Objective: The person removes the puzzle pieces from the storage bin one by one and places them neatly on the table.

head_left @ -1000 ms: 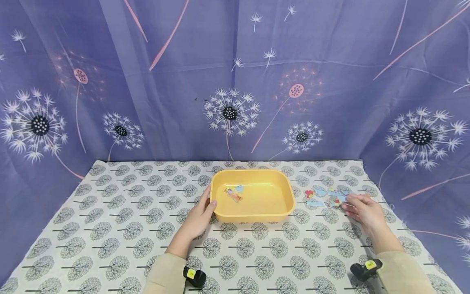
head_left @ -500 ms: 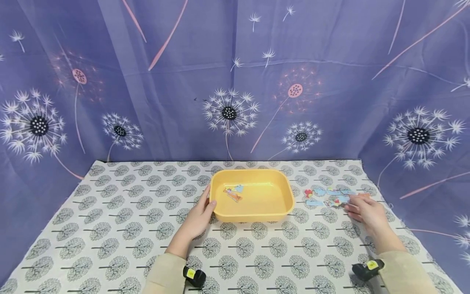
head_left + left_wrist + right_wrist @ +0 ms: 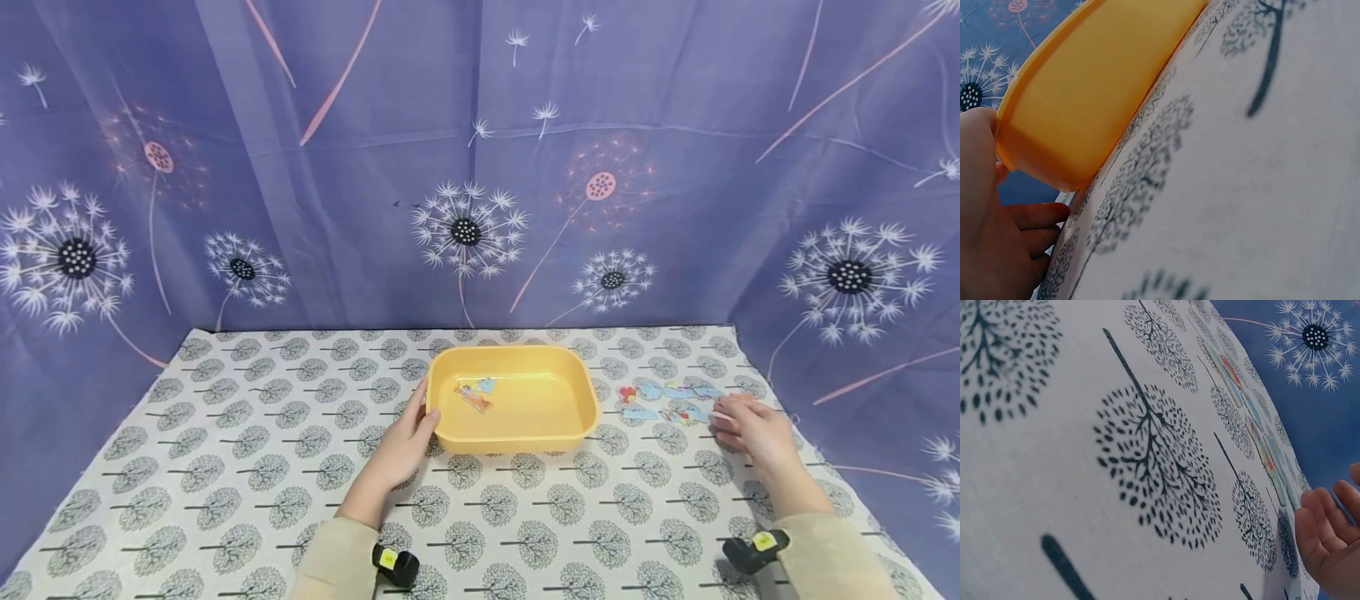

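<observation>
A yellow plastic basin (image 3: 517, 442) stands on the tree-patterned cloth. My left hand (image 3: 405, 433) holds its left end, with the thumb over the rim and the other fingers along the outside wall. Inside the basin, toward the left, lie a few small flat cartoon-printed pieces (image 3: 476, 402), orange and light blue. To the right of the basin, several more flat printed pieces (image 3: 641, 413) lie close together in rows. My right hand (image 3: 753, 429) hovers or rests at their right end, fingers relaxed and nothing seen in them. An orange piece (image 3: 741, 397) shows just behind its fingers, partly covered.
White cloth (image 3: 525, 517) printed with grey trees covers the table. A purple dandelion-patterned curtain (image 3: 337, 208) closes off the back and sides. A black wrist camera (image 3: 396, 567) is on the left sleeve, another wrist camera (image 3: 753, 552) on the right.
My right hand has shifted slightly right, away from the printed pieces, so more of them shows. The left hand stays on the basin. The head view has turned slightly.
</observation>
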{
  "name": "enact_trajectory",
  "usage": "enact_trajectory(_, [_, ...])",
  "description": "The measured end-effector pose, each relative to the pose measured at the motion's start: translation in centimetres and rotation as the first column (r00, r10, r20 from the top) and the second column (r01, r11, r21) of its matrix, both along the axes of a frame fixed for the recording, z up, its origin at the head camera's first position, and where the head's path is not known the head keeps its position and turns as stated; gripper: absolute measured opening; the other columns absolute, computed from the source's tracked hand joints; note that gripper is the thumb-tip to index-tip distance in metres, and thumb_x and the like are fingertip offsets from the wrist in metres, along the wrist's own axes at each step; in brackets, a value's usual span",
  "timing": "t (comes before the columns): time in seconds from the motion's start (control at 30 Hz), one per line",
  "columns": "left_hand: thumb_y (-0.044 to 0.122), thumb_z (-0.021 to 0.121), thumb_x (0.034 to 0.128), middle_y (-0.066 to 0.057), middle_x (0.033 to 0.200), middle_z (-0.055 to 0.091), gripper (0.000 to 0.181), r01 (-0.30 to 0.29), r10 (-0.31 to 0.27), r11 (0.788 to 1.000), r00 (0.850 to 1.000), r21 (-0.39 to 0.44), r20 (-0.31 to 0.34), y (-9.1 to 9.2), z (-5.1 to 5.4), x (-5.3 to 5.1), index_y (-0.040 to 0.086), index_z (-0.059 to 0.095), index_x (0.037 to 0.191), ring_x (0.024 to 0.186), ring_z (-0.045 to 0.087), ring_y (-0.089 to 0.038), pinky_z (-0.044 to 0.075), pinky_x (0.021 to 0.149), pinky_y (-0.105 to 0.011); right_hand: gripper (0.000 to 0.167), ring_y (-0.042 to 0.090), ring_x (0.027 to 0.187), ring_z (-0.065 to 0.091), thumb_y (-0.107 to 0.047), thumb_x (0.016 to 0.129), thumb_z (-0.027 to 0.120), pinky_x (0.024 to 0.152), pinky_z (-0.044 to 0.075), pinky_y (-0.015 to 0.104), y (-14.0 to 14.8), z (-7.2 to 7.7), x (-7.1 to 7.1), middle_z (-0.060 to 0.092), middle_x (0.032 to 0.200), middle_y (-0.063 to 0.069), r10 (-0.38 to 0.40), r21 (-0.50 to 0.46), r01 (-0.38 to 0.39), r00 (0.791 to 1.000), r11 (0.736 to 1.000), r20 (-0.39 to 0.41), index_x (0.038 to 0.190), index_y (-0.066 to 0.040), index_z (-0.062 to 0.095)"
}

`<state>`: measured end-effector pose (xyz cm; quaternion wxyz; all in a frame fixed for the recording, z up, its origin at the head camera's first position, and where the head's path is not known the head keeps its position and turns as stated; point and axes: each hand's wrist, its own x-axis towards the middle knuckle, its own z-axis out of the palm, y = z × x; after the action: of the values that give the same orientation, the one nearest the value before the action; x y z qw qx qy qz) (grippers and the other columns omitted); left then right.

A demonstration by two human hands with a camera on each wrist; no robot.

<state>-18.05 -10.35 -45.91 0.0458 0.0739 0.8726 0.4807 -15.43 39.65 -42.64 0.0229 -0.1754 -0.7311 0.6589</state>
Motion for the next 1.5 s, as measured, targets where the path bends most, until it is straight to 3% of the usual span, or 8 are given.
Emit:
enact_trajectory(0.17, [0.045, 0.036, 0.1005, -0.011, 0.146, 0.044, 0.06, -0.002, 0.002, 1.0, 1.0, 0.004, -0.001, 0.0, 0.0, -0.1, 0.032, 0.008, 0.153, 0.131, 0.045, -0.035, 0.031, 0.108, -0.06, 0.024, -0.003, 0.079, 0.067, -0.033, 0.092, 0.061, 0.072, 0.056, 0.017, -0.2, 0.5, -0.1, 0.067, 0.084, -0.023, 0.051, -0.012, -0.052, 0.998, 0.999, -0.039, 0.107, -0.013, 0.058])
enact_trajectory(0.4, [0.044, 0.036, 0.1003, -0.011, 0.146, 0.044, 0.06, -0.013, 0.013, 1.0, 1.0, 0.001, -0.003, -0.1, -0.1, -0.2, 0.033, 0.009, 0.153, 0.131, 0.046, -0.035, 0.031, 0.108, -0.06, 0.037, -0.004, 0.081, 0.066, -0.037, 0.092, 0.06, 0.074, 0.056, 0.017, -0.9, 0.4, -1.0, 0.066, 0.086, -0.026, 0.077, 0.104, -0.073, 0.997, 0.992, -0.03, 0.117, -0.011, 0.057])
enact_trajectory(0.7, [0.046, 0.036, 0.1, -0.011, 0.146, 0.044, 0.061, -0.005, 0.005, 1.0, 1.0, -0.003, -0.006, -0.1, 0.1, -0.1, 0.032, 0.009, 0.153, 0.13, 0.046, -0.035, 0.031, 0.108, -0.06, 0.061, -0.001, 0.086, 0.067, -0.033, 0.097, 0.053, 0.079, 0.057, 0.023, -3.9, 1.9, -1.6, 0.064, 0.09, -0.027, 0.208, 0.228, -0.187, 0.976, 0.956, -0.07, 0.133, 0.015, 0.04])
enact_trajectory(0.83, [0.051, 0.035, 0.0989, -0.01, 0.145, 0.045, 0.062, -0.003, 0.003, 1.0, 1.0, -0.003, -0.004, -0.1, 0.0, 0.0, 0.033, 0.008, 0.153, 0.13, 0.046, -0.035, 0.031, 0.108, -0.061, 0.062, -0.003, 0.087, 0.065, -0.036, 0.098, 0.05, 0.08, 0.057, 0.022, -4.9, 2.3, -2.0, 0.067, 0.098, -0.019, 0.244, 0.305, -0.216, 0.968, 0.927, -0.057, 0.134, 0.014, 0.039])
enact_trajectory(1.0, [0.05, 0.034, 0.0991, -0.011, 0.146, 0.044, 0.063, 0.005, -0.005, 1.0, 1.0, 0.005, -0.007, -0.1, 0.0, 0.0, 0.032, 0.008, 0.153, 0.131, 0.045, -0.034, 0.032, 0.109, -0.059, 0.062, -0.002, 0.089, 0.065, -0.036, 0.098, 0.05, 0.082, 0.056, 0.022, -5.9, 2.8, -2.4, 0.067, 0.107, -0.007, 0.293, 0.311, -0.262, 0.954, 0.914, -0.058, 0.135, 0.013, 0.039])
enact_trajectory(1.13, [0.05, 0.035, 0.0991, -0.011, 0.146, 0.043, 0.063, 0.009, -0.009, 1.0, 1.0, 0.005, -0.013, 0.0, 0.1, 0.0, 0.031, 0.008, 0.153, 0.131, 0.045, -0.034, 0.032, 0.109, -0.058, 0.06, -0.001, 0.09, 0.065, -0.036, 0.098, 0.05, 0.082, 0.056, 0.022, -7.0, 3.1, -2.9, 0.06, 0.125, 0.022, 0.307, 0.336, -0.276, 0.951, 0.9, -0.04, 0.134, 0.01, 0.041])
enact_trajectory(1.2, [0.052, 0.034, 0.0987, -0.011, 0.146, 0.044, 0.064, 0.01, -0.01, 1.0, 1.0, 0.003, -0.013, 0.0, 0.1, 0.0, 0.031, 0.008, 0.153, 0.131, 0.045, -0.034, 0.032, 0.109, -0.058, 0.059, -0.001, 0.09, 0.065, -0.036, 0.097, 0.051, 0.082, 0.056, 0.022, -7.7, 3.4, -3.0, 0.054, 0.129, 0.028, 0.316, 0.351, -0.286, 0.948, 0.892, -0.031, 0.134, 0.009, 0.043])
enact_trajectory(1.5, [0.053, 0.034, 0.0983, -0.011, 0.146, 0.043, 0.064, 0.005, -0.005, 1.0, 1.0, 0.005, -0.004, 0.0, 0.1, 0.0, 0.032, 0.008, 0.153, 0.132, 0.045, -0.034, 0.032, 0.109, -0.057, 0.056, 0.011, 0.092, 0.067, -0.035, 0.095, 0.056, 0.085, 0.056, 0.031, -10.8, 4.4, -3.9, 0.055, 0.127, 0.029, 0.37, 0.363, -0.337, 0.929, 0.869, -0.024, 0.131, 0.005, 0.047])
